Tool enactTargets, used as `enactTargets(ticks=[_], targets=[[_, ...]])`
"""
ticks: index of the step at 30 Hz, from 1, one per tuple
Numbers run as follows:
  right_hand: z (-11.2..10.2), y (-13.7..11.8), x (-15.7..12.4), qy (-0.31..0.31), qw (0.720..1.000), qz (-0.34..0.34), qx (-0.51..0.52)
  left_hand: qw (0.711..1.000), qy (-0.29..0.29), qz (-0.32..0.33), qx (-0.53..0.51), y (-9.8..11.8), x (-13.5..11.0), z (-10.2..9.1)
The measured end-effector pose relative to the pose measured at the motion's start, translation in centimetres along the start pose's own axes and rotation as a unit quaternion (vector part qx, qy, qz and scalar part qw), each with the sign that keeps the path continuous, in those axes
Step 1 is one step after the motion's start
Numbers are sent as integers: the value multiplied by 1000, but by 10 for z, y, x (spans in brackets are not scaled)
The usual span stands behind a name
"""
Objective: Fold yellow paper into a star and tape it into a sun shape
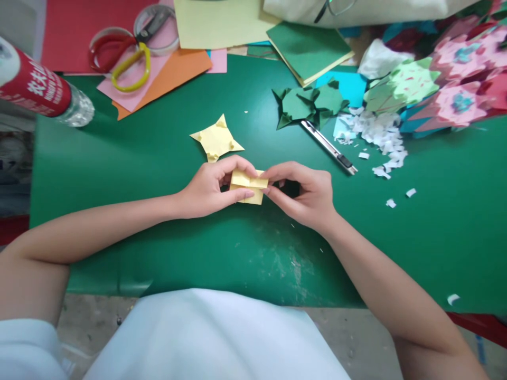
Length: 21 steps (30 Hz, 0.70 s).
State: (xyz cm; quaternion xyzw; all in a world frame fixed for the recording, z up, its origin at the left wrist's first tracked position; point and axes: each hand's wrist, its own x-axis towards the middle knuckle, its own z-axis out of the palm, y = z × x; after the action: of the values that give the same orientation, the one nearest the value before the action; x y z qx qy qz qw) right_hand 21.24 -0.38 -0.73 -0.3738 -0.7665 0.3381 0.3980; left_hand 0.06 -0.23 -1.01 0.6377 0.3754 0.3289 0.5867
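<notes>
A small piece of folded yellow paper (pixel 255 196) is held between my two hands, low over the green table. My left hand (pixel 212 187) grips its left side, thumb in front and forefinger along the upper edge. At the right end, my right hand (pixel 307 192) pinches the paper between thumb and fingertips. A crease runs across the paper, with a folded strip along its upper half. Just beyond my left hand lies a pale yellow star-shaped paper piece (pixel 217 138) with curled points.
Scissors (pixel 142 66) and a tape roll rest on coloured sheets at the back left, near a bottle (pixel 43 87). A utility knife (pixel 328 148) lies beside folded green paper pieces (pixel 309 103). White paper scraps (pixel 382 137) and paper flowers (pixel 459 100) are at the right.
</notes>
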Motion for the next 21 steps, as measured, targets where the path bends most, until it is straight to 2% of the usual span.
enactTargets(ticks=[5,9,12,14,17,21], targets=[[-7,10,2,-20,980,-131,-149,997,-18,2,76,3,0,-2],[-13,16,2,-48,939,-221,-260,972,-30,83,219,4,-1,-2],[-17,16,2,-99,909,-253,-317,932,-30,152,327,3,-4,-1],[-18,16,3,-126,897,-256,-338,904,-22,175,388,2,-6,1],[-17,15,3,-138,890,-258,-350,853,1,206,480,2,-7,2],[-16,14,4,-129,888,-265,-352,779,29,302,548,0,-9,3]])
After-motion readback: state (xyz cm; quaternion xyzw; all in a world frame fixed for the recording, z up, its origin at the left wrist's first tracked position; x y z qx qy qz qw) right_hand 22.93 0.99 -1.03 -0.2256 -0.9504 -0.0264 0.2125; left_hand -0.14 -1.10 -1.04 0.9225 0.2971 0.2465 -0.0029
